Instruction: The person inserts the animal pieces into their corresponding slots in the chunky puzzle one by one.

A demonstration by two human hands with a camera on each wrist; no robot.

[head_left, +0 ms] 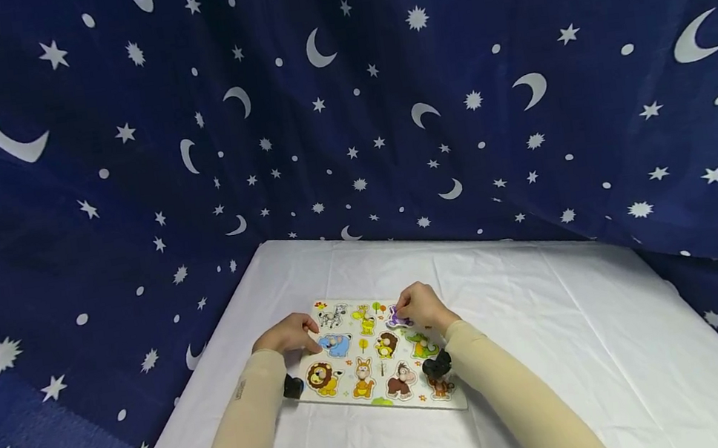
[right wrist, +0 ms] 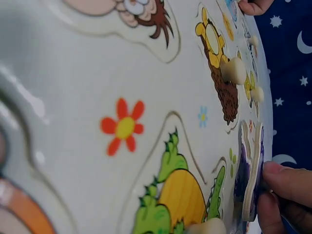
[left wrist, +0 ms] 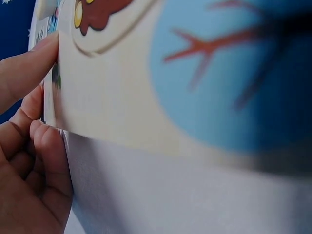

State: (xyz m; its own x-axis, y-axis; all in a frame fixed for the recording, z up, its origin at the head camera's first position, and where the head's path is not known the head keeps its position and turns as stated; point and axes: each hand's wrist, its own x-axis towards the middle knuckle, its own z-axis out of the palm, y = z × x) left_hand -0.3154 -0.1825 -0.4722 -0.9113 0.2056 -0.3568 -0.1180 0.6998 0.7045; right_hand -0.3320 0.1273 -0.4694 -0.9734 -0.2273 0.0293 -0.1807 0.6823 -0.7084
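A wooden animal peg puzzle board (head_left: 350,397) lies on the table. My left hand (head_left: 288,333) holds its left edge, thumb on the top face and the other fingers (left wrist: 51,146) at the rim, close to the blue elephant piece (head_left: 335,343). At the far right corner, my right hand (head_left: 424,305) pinches a purple puzzle piece (right wrist: 252,175) between thumb and fingertips. That piece stands tilted at the board's surface; whether it touches its recess cannot be told. Near it are the green crocodile piece (head_left: 422,345) and the hedgehog piece (head_left: 386,345).
Other pieces sit in the board: zebra (head_left: 332,317), giraffe (head_left: 364,319), lion (head_left: 323,379), kangaroo (head_left: 362,380), and several more. Wooden pegs (right wrist: 234,71) stick up from them. A white cloth covers the table (head_left: 549,350); a dark blue curtain (head_left: 373,118) hangs behind.
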